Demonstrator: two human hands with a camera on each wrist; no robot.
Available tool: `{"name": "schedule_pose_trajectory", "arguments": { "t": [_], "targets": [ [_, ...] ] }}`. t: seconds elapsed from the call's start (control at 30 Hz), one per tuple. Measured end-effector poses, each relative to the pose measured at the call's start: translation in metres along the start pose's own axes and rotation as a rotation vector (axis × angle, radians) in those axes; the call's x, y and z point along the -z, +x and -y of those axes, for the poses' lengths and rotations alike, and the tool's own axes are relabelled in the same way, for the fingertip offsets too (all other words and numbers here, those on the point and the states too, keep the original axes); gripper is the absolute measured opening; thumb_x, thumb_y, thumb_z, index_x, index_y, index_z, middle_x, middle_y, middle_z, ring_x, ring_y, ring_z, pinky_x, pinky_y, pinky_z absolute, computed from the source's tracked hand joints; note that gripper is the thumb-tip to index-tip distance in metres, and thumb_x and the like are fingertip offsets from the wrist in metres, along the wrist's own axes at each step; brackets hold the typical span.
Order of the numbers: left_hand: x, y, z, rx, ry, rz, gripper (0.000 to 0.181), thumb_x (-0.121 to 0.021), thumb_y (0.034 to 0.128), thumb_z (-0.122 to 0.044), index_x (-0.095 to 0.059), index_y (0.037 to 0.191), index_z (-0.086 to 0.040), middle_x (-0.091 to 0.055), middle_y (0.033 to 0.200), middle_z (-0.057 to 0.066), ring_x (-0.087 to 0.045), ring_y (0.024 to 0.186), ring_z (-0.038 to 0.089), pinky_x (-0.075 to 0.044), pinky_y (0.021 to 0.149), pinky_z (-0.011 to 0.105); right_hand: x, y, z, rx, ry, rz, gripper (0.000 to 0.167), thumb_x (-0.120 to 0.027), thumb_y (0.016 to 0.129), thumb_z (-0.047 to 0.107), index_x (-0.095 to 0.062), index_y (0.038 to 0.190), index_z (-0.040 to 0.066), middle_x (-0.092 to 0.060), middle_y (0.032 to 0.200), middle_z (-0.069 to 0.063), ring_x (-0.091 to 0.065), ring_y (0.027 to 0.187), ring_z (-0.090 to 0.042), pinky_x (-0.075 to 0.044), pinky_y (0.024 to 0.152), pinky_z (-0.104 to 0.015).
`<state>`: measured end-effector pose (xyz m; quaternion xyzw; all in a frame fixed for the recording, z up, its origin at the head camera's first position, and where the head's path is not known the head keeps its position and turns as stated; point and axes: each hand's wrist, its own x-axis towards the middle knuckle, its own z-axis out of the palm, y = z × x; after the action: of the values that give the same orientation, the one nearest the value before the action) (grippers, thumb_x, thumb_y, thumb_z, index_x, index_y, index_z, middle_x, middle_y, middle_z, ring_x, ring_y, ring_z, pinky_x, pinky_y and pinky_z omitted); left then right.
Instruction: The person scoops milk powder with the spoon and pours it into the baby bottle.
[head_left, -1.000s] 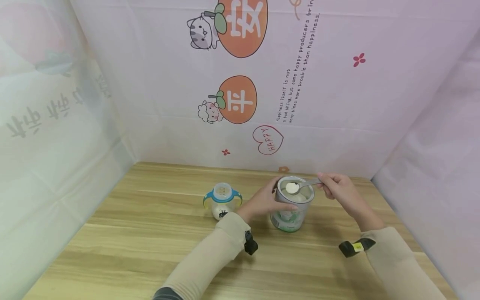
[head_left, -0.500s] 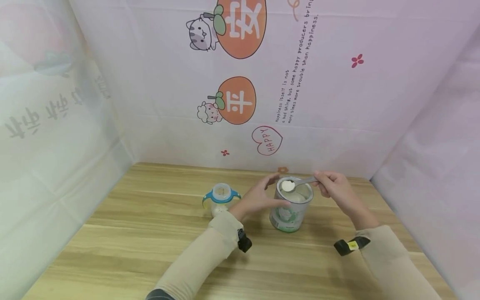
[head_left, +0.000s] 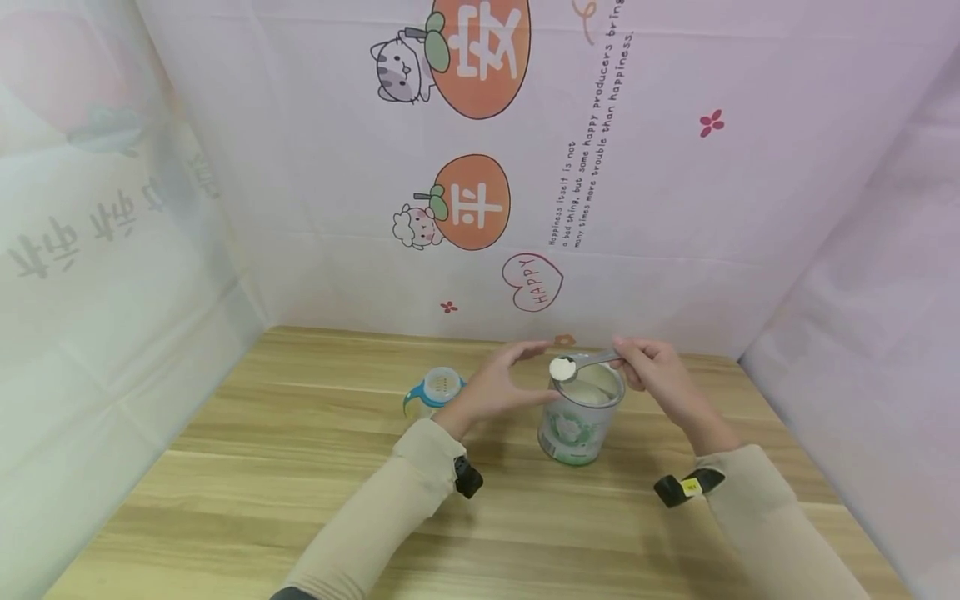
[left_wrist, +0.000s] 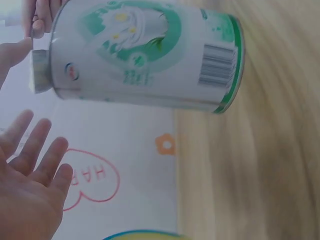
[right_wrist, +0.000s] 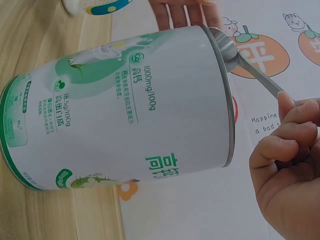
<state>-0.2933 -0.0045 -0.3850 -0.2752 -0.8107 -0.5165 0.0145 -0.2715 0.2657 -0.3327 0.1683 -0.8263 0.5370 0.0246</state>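
Note:
A white and green milk powder can (head_left: 573,429) stands uncovered on the table, pale powder inside. My right hand (head_left: 663,379) pinches the handle of a grey measuring spoon (head_left: 597,358). Heaped with white powder (head_left: 562,369), its bowl is over the can's left rim. My left hand (head_left: 487,392) is beside the can, fingers spread and thumb apart, holding nothing; in the left wrist view a gap shows between its fingers (left_wrist: 42,145) and the can. Left of that hand, a baby bottle (head_left: 441,387) with a blue collar and side handles stands uncapped, partly hidden by the hand and wrist.
The wooden table (head_left: 300,500) extends left and in front of the can. A printed white cloth (head_left: 337,208) hangs close behind the can, with further cloth walls on both sides.
My left hand has let go of the can and moved left, covering more of the bottle. My right hand has carried the powder-filled spoon leftward from over the can's opening to its left rim.

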Motion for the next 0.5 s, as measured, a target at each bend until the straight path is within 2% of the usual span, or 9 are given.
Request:
{"name": "schedule_pose_trajectory", "arguments": {
  "t": [0.17, 0.37, 0.5],
  "targets": [
    [0.013, -0.004, -0.005, -0.016, 0.049, -0.015, 0.07, -0.085, 0.0771, -0.05, -0.057, 0.139, -0.031, -0.055, 0.136, -0.015, -0.048, 0.128, 0.007, -0.038, 0.108, 0.042, -0.004, 0.002, 0.001, 0.003, 0.011, -0.005, 0.051, -0.049, 0.107, 0.036, -0.06, 0.093, -0.012, -0.039, 0.058, 0.003, -0.034, 0.052, -0.015, -0.036, 0.056, -0.03],
    [0.03, -0.008, -0.006, -0.078, 0.077, -0.017, 0.059, -0.083, 0.0834, -0.039, -0.061, 0.136, -0.022, -0.062, 0.131, -0.007, -0.053, 0.124, 0.009, -0.039, 0.108, 0.04, -0.01, 0.005, 0.004, 0.007, 0.011, 0.003, 0.051, -0.05, 0.107, 0.036, -0.061, 0.096, -0.012, -0.039, 0.058, 0.002, -0.035, 0.053, -0.017, -0.038, 0.059, -0.03],
    [0.041, -0.012, -0.003, -0.094, 0.075, -0.027, 0.054, -0.082, 0.0848, -0.036, -0.064, 0.133, -0.021, -0.064, 0.128, -0.007, -0.055, 0.121, 0.008, -0.04, 0.107, 0.039, -0.016, 0.007, 0.007, -0.005, 0.005, 0.008, 0.049, -0.05, 0.107, 0.037, -0.063, 0.095, -0.009, -0.04, 0.059, 0.001, -0.037, 0.055, -0.017, -0.039, 0.061, -0.03]
  ]
}}
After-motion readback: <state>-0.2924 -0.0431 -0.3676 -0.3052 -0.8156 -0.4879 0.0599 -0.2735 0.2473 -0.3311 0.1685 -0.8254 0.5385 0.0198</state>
